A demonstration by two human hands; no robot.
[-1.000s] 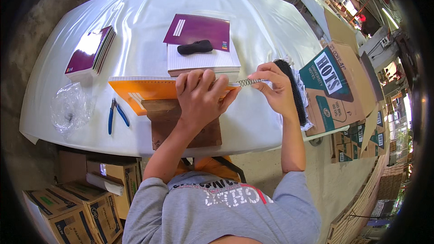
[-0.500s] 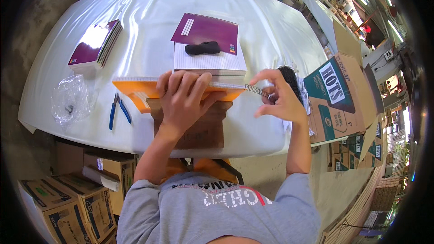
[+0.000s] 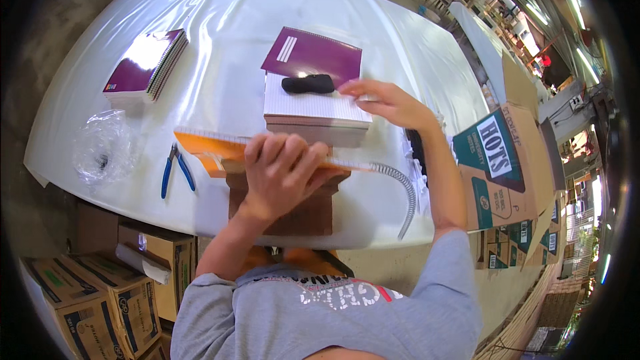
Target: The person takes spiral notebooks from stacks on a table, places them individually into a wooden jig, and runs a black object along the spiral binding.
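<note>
My left hand [image 3: 283, 173] is closed on an orange-covered notebook [image 3: 210, 147], fingers over its top edge and thumb in front. The notebook stands on edge against a brown wooden block [image 3: 300, 217] at the table's near edge. From its right end a loose metal spiral coil [image 3: 402, 183] bends downward. My right hand [image 3: 387, 103] reaches over a stack of lined paper [image 3: 310, 108], fingers stretched out and slightly blurred. Its fingertips are close to a black, oblong object [image 3: 308, 85] lying on the stack; I cannot tell whether they touch. A purple cover [image 3: 320, 51] lies behind that object.
Left on the white-covered table [image 3: 220, 93] are purple spiral notebooks [image 3: 143, 70], a clear plastic bag [image 3: 100, 150] with a small coil inside, and blue-handled cutters [image 3: 177, 170]. An open cardboard box [image 3: 527, 180] stands at right. More boxes [image 3: 100, 300] sit lower left.
My right hand has left the coil and moved up and left toward the black object. The coil now hangs free in a curve. My left hand and the notebook are slightly lower.
</note>
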